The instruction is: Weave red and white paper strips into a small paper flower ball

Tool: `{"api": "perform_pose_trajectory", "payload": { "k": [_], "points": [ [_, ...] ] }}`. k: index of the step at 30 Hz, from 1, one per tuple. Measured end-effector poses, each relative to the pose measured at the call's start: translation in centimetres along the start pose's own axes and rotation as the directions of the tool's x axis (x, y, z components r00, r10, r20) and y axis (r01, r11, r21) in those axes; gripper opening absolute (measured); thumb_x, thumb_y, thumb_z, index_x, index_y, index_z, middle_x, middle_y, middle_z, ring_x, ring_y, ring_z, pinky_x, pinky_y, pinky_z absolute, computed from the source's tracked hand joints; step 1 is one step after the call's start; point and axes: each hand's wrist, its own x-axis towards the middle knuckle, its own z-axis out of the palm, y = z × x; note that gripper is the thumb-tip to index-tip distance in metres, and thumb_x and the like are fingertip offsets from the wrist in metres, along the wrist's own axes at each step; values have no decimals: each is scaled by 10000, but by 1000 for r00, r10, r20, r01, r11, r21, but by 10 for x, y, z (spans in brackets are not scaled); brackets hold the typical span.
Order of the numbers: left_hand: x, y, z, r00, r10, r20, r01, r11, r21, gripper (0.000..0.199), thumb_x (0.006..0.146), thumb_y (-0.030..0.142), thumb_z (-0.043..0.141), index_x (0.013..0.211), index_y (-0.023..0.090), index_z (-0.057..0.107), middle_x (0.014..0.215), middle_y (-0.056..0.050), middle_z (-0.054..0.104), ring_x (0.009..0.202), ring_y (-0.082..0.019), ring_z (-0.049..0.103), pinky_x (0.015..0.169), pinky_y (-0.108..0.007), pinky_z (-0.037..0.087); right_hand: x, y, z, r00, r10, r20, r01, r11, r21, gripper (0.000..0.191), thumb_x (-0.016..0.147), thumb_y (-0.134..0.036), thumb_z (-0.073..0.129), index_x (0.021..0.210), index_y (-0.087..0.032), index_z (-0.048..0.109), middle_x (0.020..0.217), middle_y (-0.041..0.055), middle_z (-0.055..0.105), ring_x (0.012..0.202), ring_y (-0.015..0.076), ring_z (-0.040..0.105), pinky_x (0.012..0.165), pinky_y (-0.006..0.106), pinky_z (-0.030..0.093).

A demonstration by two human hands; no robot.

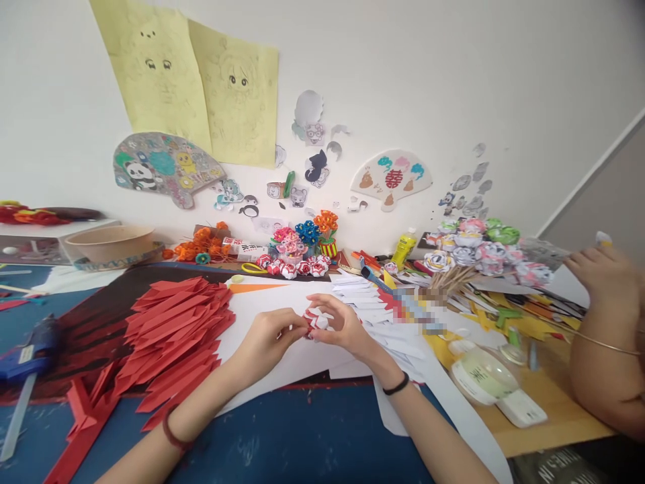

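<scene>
A small red-and-white folded paper ball (318,318) is held up over a white paper sheet (246,326). My left hand (272,336) pinches its left side between thumb and fingertips. From the other side, my right hand (345,328) curls its fingers and thumb around it; part of the ball is hidden behind them. Left of my hands lies a big heap of folded red paper strips (176,336). Folded white paper strips (398,346) spread out to the right, beyond my right wrist.
At the far left rest a blue glue gun (37,349) and a bowl (111,243). Several finished red-and-white paper balls (297,267) line the back. A clear tub (484,376) stands front right. Another person's raised hand (602,272) is at the right edge.
</scene>
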Motion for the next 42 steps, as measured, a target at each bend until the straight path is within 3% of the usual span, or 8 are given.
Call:
{"api": "perform_pose_trajectory", "payload": {
  "k": [10,20,26,32,42],
  "points": [
    [0,6,-4,999,-27,44,30,998,-58,224,934,308,513,851,188,682,800,-15,675,671,-114,520,616,-214,372,-1,-1,0,1000,-2,15,2,1000,19,626,669,-324,824,1236,-288,562,1128,50,560,1095,208,552,854,295,479],
    [-4,3,1,997,68,31,-70,994,80,199,958,287,485,895,193,648,794,-8,631,678,-106,521,641,-212,376,-1,-2,1,999,-40,29,39,999,30,603,682,-302,818,1231,-275,570,1104,47,564,1062,190,542,885,306,477],
    [-5,1,2,993,115,-21,-114,993,34,168,956,232,497,886,192,644,812,-1,638,721,-96,557,679,-194,398,-1,-1,0,1000,2,26,-2,1000,17,625,685,-330,817,1251,-290,556,1134,53,561,1105,201,523,883,308,460],
    [0,1,-2,997,75,-11,-75,995,-61,143,922,244,566,846,190,674,802,5,677,720,-98,585,688,-195,421,-1,-1,-1,999,15,33,-15,1000,-6,628,685,-367,813,1250,-289,551,1166,57,557,1151,221,527,963,366,423],
    [-2,5,-3,999,43,8,-43,999,-8,176,935,274,541,866,196,684,770,17,656,621,-78,482,587,-196,352,-1,-3,-1,999,0,33,-1,1000,25,604,696,-342,808,1242,-290,555,1141,54,555,1111,208,542,875,313,460]
  ]
}}
